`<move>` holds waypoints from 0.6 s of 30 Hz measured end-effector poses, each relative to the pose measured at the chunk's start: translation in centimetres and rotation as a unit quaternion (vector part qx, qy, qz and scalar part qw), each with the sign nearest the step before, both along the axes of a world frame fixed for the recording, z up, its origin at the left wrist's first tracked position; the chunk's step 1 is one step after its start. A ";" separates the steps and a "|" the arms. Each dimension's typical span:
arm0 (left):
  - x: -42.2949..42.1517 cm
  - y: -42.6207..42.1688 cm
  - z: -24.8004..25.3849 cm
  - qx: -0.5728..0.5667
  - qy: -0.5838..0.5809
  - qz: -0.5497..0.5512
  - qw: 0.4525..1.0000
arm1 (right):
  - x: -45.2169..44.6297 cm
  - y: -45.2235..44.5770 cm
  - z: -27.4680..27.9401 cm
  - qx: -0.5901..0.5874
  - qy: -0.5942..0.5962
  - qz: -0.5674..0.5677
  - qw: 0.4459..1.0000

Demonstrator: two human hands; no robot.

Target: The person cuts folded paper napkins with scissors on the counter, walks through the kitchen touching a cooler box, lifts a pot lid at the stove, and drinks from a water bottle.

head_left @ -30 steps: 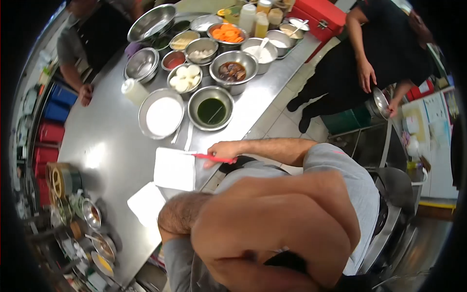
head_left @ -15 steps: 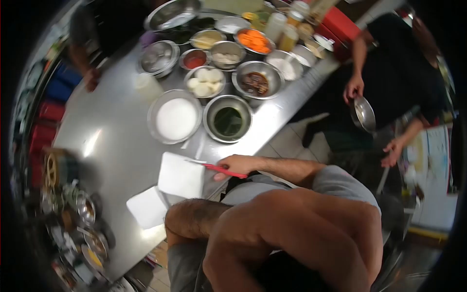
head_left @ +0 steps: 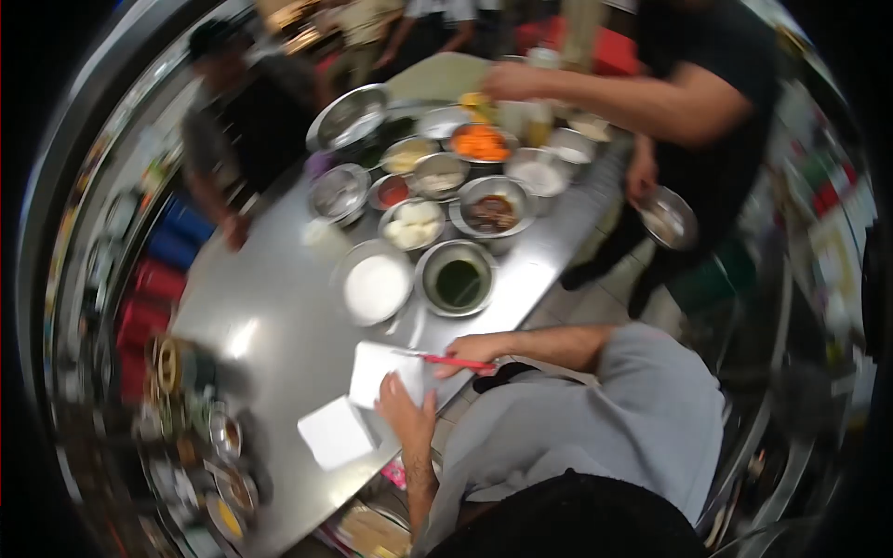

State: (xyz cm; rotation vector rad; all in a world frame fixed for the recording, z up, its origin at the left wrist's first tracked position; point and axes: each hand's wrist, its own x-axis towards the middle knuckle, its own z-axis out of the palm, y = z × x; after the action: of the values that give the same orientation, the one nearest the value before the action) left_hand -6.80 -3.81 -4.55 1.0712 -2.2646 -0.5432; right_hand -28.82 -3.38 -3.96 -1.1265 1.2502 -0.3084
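My right hand (head_left: pixel 470 353) is closed around a slim red-handled knife (head_left: pixel 456 361), its pale, narrow blade pointing left over a white square sheet (head_left: pixel 372 361). My left hand (head_left: pixel 402 409) rests on that sheet's front edge, fingers apart and holding nothing. Just to the left, a second white square sheet (head_left: pixel 335 433) lies on the steel table (head_left: pixel 270 372). Motion blur hides the sheets' material. Beyond my hands stand a bowl of white contents (head_left: pixel 375 288) and a metal bowl of dark green liquid (head_left: pixel 458 282).
Several bowls crowd the table's far end, among them orange pieces (head_left: pixel 480 143), white rounds (head_left: pixel 412 225) and brown sauce (head_left: pixel 493 214). A co-worker at right holds a metal bowl (head_left: pixel 668 219) and reaches across the far end. Another person stands at far left.
My left arm was raised close to the camera; now that hand is down on the sheet. The view has shifted, and the co-worker at right has stretched an arm over the table.
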 end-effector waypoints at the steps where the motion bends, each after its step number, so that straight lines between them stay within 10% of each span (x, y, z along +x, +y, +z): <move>1: 0.0 0.7 -1.5 -0.013 -0.060 0.057 0.997 | 0.2 0.3 0.2 0.006 -0.009 -0.005 1.000; 18: -2.2 -1.1 -5.7 -0.153 -0.155 0.155 0.964 | 1.8 1.2 -2.6 -0.016 0.000 -0.048 0.999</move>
State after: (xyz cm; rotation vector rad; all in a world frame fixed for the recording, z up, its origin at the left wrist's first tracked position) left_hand -9.03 -4.91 -10.24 1.3844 -2.2746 0.1108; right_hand -27.00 -2.19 -6.55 -1.0956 1.3045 -0.4018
